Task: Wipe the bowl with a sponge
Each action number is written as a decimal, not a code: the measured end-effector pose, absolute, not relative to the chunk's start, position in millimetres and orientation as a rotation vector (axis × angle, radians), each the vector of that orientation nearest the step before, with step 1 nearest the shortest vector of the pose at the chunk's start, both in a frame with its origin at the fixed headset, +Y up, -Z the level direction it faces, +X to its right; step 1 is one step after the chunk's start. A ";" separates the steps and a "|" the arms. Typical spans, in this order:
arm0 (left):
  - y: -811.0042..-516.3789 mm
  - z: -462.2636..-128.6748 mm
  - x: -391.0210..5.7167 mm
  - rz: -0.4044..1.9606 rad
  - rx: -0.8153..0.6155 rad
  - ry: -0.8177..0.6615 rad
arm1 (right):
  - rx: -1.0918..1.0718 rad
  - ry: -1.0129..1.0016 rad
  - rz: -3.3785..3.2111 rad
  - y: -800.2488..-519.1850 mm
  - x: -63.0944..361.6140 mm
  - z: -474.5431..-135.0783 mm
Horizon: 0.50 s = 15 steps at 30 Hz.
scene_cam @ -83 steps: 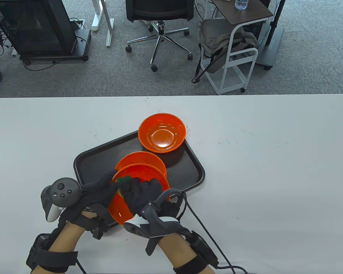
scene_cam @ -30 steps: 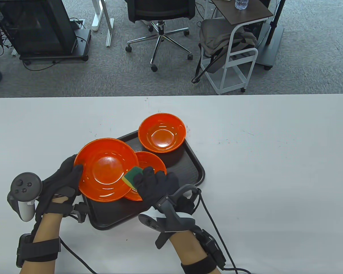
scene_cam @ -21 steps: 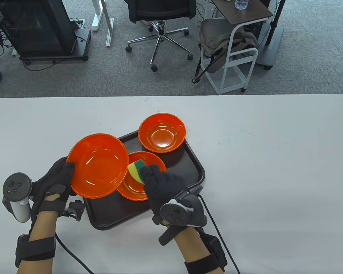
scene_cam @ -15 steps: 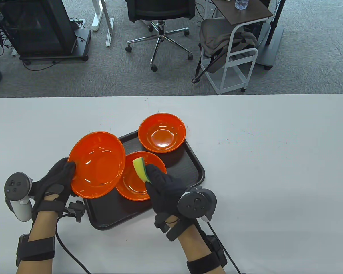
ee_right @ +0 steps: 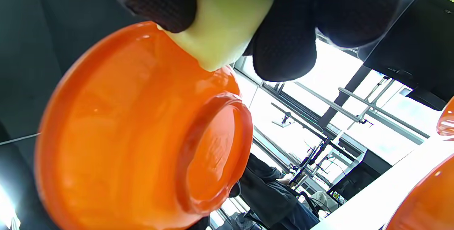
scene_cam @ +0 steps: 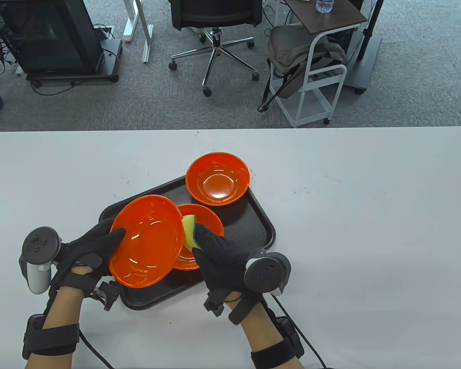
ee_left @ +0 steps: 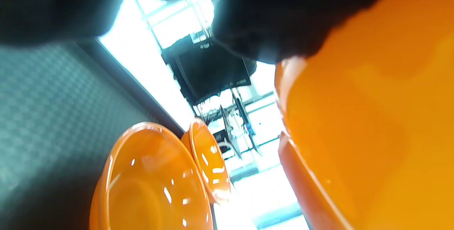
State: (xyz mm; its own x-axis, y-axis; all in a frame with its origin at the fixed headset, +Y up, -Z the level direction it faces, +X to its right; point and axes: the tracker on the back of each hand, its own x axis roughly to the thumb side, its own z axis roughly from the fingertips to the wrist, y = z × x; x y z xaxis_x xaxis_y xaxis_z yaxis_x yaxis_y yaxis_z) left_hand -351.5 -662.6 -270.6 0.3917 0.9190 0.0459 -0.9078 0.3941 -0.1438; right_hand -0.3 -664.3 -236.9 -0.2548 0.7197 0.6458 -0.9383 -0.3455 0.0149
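Against held bowl (scene_cam: 148,240) outer wall: sponge (scene_cam: 189,230), right hand (scene_cam: 223,257).

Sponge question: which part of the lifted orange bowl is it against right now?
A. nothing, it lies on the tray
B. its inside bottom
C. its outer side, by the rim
C: the right wrist view shows the sponge pressed on the lifted bowl's outer wall near the rim.
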 end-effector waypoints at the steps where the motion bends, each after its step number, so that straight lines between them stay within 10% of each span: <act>1: -661.7 -270.1 -349.4 1.182 -0.115 -0.146 | 0.675 -0.454 1.816 -664.5 0.5 -237.5; 15: -658.1 -263.0 -310.4 1.187 -0.292 -0.376 | 0.697 -0.173 1.611 -683.2 -17.3 -246.3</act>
